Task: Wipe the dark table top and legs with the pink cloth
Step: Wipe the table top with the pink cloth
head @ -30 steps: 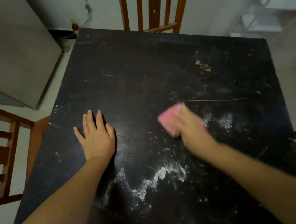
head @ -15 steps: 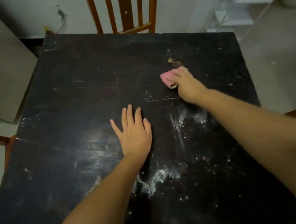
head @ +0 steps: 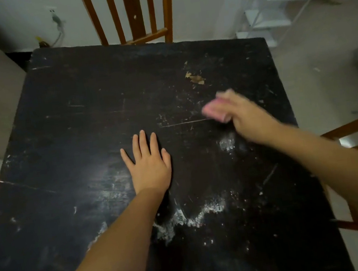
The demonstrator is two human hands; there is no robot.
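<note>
Cloth (head: 213, 109), blurred, sits at two o'clock on the table (head: 82, 98), pinched under my right hand (head: 245, 118). My left hand (head: 148, 162) lies flat, fingers straight, at centre, beside white dust (head: 193, 218).

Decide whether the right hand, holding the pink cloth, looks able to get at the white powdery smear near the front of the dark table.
Probably yes. The right hand grips the pink cloth on the dark table top; the white powdery smear lies nearer the person, with bare table between, and the flat left hand lies off to the side.
</note>
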